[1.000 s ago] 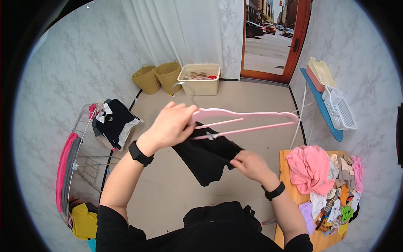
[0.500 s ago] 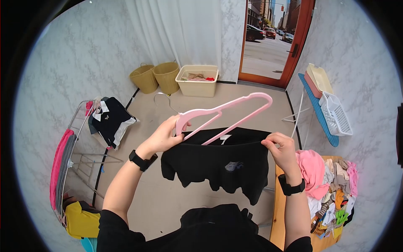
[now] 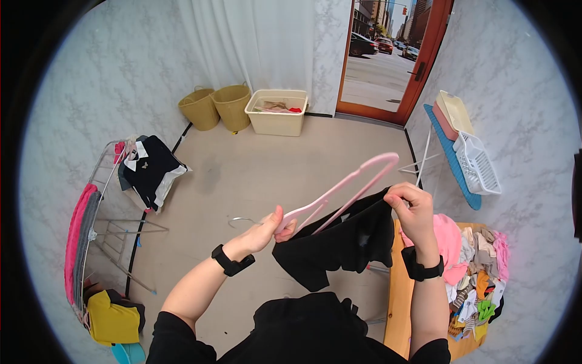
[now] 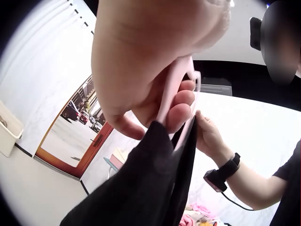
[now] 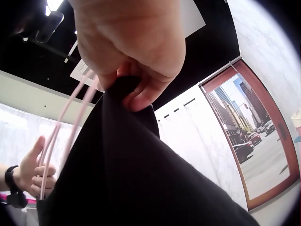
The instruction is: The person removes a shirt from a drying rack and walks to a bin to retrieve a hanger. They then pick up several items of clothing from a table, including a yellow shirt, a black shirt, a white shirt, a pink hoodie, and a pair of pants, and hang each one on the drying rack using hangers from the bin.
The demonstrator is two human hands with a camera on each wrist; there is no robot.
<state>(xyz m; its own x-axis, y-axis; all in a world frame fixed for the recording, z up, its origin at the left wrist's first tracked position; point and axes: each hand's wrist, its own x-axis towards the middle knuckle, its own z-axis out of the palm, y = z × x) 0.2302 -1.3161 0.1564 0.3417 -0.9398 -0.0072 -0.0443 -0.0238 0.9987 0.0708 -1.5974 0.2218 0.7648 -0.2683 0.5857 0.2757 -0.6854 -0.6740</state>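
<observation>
A pink hanger (image 3: pixel 339 185) slants up to the right in the head view, its metal hook at the left end. My left hand (image 3: pixel 265 232) grips it near the hook, fingers curled round the plastic in the left wrist view. The black garment (image 3: pixel 339 242) hangs below, with the lower part of the hanger inside its opening. My right hand (image 3: pixel 414 209) pinches the garment's right upper edge between thumb and fingers, close to the hanger's far end. In the right wrist view, black cloth (image 5: pixel 136 155) hangs from those fingers.
To the right stands a wooden table (image 3: pixel 398 303) with piled clothes (image 3: pixel 485 261). A drying rack (image 3: pixel 106 200) with garments is on the left. Two baskets (image 3: pixel 230 108) and a cream bin (image 3: pixel 276 121) stand at the back, an ironing board (image 3: pixel 454 161) at the right wall.
My right hand took hold of the garment's free edge and spread it, then moved slightly right. My left hand moved right and down with the hanger, whose hook swung lower; the cloth now hangs more folded.
</observation>
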